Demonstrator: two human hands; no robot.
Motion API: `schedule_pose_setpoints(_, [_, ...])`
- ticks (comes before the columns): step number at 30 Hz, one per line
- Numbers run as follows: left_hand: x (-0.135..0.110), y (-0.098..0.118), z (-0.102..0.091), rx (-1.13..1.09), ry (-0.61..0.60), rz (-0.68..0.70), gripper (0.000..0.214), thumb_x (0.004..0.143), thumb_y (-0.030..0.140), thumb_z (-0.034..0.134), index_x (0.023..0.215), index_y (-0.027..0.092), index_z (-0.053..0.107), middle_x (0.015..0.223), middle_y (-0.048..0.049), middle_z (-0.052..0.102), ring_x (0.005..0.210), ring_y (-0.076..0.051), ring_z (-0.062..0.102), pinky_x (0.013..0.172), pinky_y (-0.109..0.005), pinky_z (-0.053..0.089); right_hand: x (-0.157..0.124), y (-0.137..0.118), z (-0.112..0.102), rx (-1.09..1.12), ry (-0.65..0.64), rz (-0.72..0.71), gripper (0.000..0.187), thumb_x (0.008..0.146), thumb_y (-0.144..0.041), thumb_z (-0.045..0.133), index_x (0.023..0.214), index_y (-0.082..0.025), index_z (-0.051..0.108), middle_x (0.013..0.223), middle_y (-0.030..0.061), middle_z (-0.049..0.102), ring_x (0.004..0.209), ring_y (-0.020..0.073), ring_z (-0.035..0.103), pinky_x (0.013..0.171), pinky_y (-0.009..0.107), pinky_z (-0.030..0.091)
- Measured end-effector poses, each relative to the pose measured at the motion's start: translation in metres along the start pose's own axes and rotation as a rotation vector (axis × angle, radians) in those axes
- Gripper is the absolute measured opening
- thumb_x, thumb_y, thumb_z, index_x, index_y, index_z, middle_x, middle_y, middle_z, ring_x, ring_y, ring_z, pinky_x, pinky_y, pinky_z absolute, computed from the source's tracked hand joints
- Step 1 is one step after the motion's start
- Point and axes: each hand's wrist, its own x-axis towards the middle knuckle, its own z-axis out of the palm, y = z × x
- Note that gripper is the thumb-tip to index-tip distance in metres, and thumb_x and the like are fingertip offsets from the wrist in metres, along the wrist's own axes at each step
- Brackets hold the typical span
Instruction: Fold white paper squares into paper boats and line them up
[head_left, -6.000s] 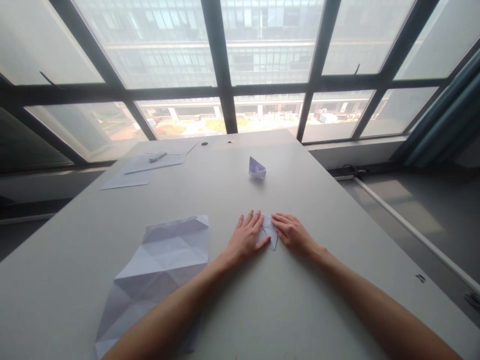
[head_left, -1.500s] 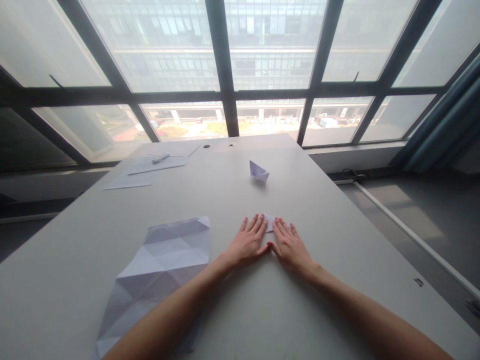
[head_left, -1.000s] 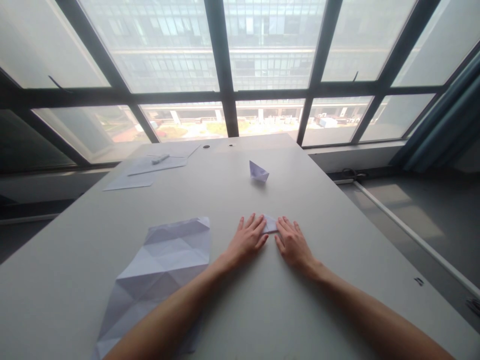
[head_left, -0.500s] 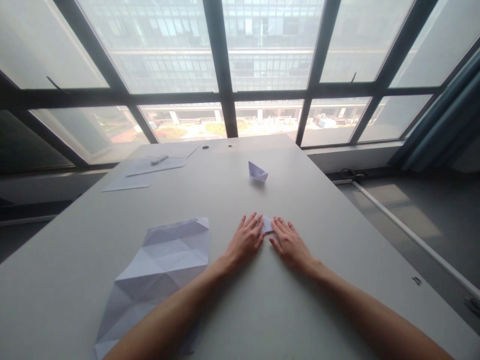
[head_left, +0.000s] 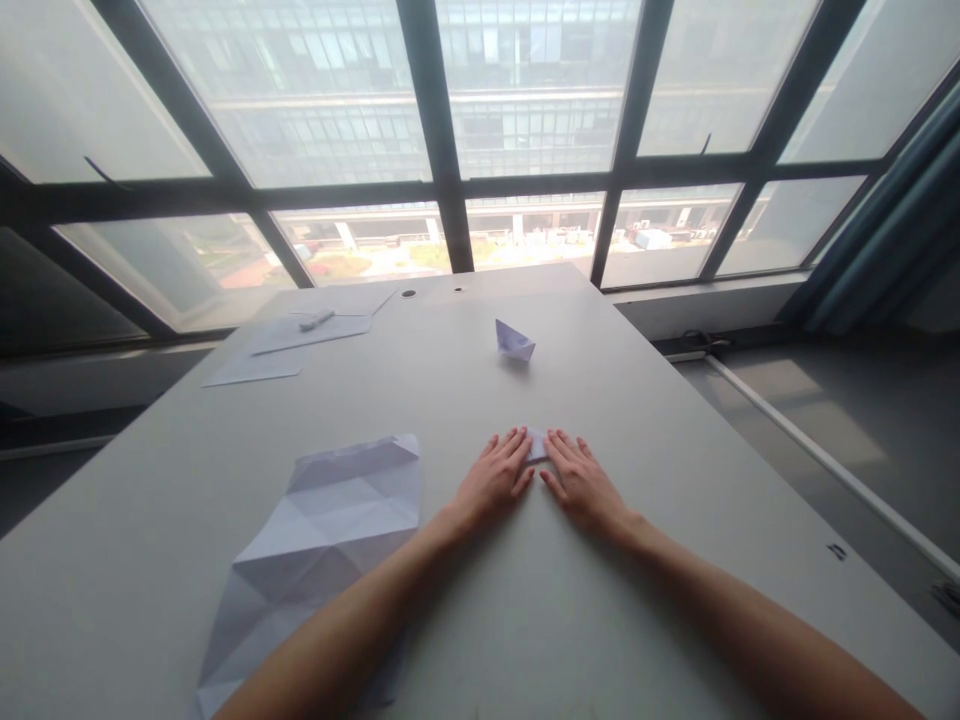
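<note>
Both my hands lie flat on the grey table (head_left: 660, 420), side by side, fingers stretched forward. My left hand (head_left: 491, 480) and my right hand (head_left: 581, 483) press down on a small folded piece of white paper (head_left: 537, 445). Only a small corner of that paper shows between my fingertips; the rest is hidden under the palms. A finished little paper boat (head_left: 514, 342) stands farther up the table, beyond my hands.
A large creased white sheet (head_left: 315, 540) lies unfolded to the left of my left forearm. Flat sheets (head_left: 277, 350) with a pen or marker (head_left: 316, 319) on them sit at the far left. Large windows run behind the table; its right edge drops to the floor.
Six seconds ago more of the folded paper showed between my hands. They have since closed in over it, with small shifts of the fingers in the last second.
</note>
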Motion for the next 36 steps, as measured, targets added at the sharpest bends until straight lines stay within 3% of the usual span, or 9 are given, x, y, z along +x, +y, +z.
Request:
schedule_pose_setpoints(7, [0.0009,0.0010,0.0001,0.009,-0.001,-0.012,0.055,0.100,0.037,0.041,0.151,0.015,0.035,0.158,-0.0128,0.031,0.147,-0.023,0.027,0.121,-0.045,0.022,0.0003,-0.0034,-0.0059,0.048,0.065,-0.071,0.055,0.102,-0.036,0.037,0.151,-0.011,0.036,0.155,0.0143,0.035,0.147,0.0238,0.027,0.121,0.048,0.020])
schedule_pose_setpoints(19, [-0.0003,0.0009,0.0010,-0.012,0.024,-0.045,0.059,0.097,0.038,0.046,0.151,0.016,0.035,0.158,-0.0112,0.032,0.148,-0.026,0.024,0.120,-0.044,0.023,0.0012,-0.0067,-0.0067,-0.002,-0.068,-0.076,0.059,0.101,-0.040,0.038,0.151,-0.009,0.034,0.157,0.0146,0.032,0.147,0.0247,0.026,0.121,0.046,0.020])
schedule_pose_setpoints(27, [0.0006,0.0026,-0.0027,-0.023,0.074,-0.060,0.046,0.096,0.036,0.051,0.139,0.019,0.047,0.150,-0.0121,0.043,0.146,-0.027,0.027,0.120,-0.046,0.024,0.0017,-0.0056,-0.0079,0.030,-0.058,-0.093,0.055,0.101,-0.038,0.039,0.150,-0.013,0.038,0.155,0.0138,0.036,0.146,0.0236,0.029,0.121,0.046,0.021])
schedule_pose_setpoints(36, [0.0005,0.0009,0.0020,-0.017,0.084,-0.063,0.043,0.098,0.036,0.045,0.138,0.020,0.047,0.154,-0.0105,0.039,0.146,-0.026,0.028,0.119,-0.046,0.024,-0.0004,-0.0075,-0.0088,0.003,-0.028,-0.062,0.054,0.101,-0.037,0.040,0.149,-0.013,0.039,0.156,0.0146,0.035,0.146,0.0249,0.028,0.120,0.049,0.019])
